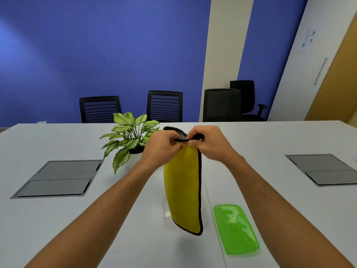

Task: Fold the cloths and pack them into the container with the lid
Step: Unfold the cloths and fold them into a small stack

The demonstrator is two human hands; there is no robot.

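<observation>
Yellow cloth [181, 190] hanging | top edge pinched, both hands | table [116, 238]

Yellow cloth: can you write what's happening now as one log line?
stage: folding | yellow cloth: held up, hanging | left hand: pinching top edge | right hand: pinching top edge | green lid: on table

Both forearms are bare, left hand [161, 147] and right hand [209, 144] ungloved.

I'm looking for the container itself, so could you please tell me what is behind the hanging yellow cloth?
Behind the yellow cloth, held up by both hands, only bare table and a small pale scrap at its left edge show. Whatever the cloth covers is hidden; the green lid lies beside it.
</observation>
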